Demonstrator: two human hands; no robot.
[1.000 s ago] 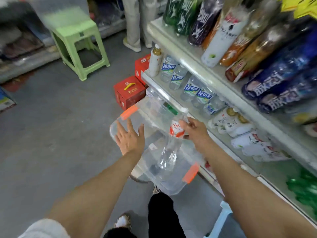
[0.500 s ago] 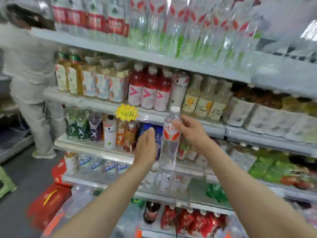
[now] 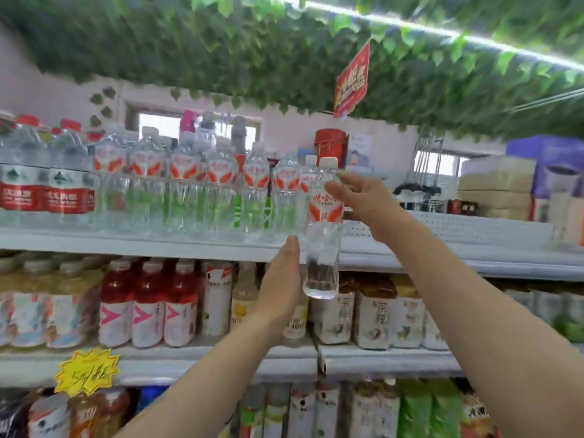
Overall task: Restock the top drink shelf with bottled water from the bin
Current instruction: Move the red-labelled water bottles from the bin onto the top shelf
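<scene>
Shelving is filling my whole view, and I am looking up at its top shelf (image 3: 158,245), where a row of bottles (image 3: 202,184) with red-and-white labels is standing from the left to about the middle, with white perforated deck (image 3: 442,229) showing to the right of it. My right hand (image 3: 363,200) is gripping one water bottle (image 3: 325,222) of the same brand, fingers and thumb curling round its label (image 3: 325,207), and is holding it upright in the air just beside the last bottle of the row, its base hanging below the shelf's front lip. My left hand (image 3: 284,279) is lying open beside the lower body, fingers straight; whether the palm is touching the plastic I cannot tell. I am judging the bottle full, so it is fairly light for one hand, but its thin clear wall will likely dent and feel slick lower down. The label band under the white cap (image 3: 328,161) is probably the stiffest, surest place to hold.
</scene>
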